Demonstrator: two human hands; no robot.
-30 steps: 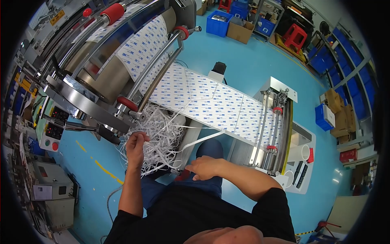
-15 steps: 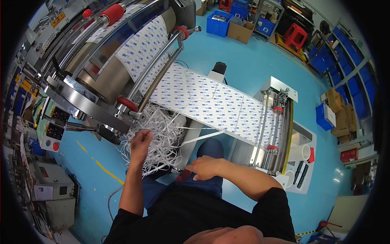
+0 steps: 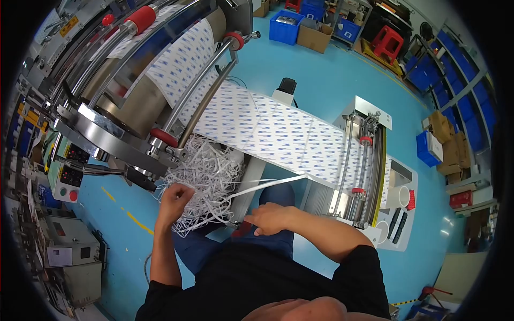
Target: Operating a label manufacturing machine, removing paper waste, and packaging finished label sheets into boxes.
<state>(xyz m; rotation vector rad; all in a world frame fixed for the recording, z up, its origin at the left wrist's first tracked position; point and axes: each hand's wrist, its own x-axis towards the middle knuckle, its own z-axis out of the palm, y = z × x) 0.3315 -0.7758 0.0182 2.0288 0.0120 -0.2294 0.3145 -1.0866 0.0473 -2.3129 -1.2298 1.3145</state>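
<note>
My left hand (image 3: 175, 202) is at the left side of a tangled heap of white paper strips (image 3: 206, 176), its fingers curled together. What they grip, if anything, is hard to make out. My right hand (image 3: 270, 218) lies at my knee with fingers stretched and nothing visible in it. Above my knees, a wide white sheet with blue print (image 3: 273, 128) runs from a large metal roller (image 3: 134, 107) to the bars of a unit (image 3: 356, 160) on the right. A narrow strip (image 3: 267, 184) leads from the sheet's near edge into the heap.
Steel bars with red collars (image 3: 163, 137) stand close above the heap. A control box with buttons (image 3: 67, 187) is at the left. White cups (image 3: 397, 197) sit on a machine shelf at the right. Blue bins (image 3: 284, 27) and cardboard boxes (image 3: 314, 36) stand on the far floor.
My left hand has shifted left and slightly toward me. The narrow strip hangs differently, and the sheet's print now looks smeared. My right hand stays in place.
</note>
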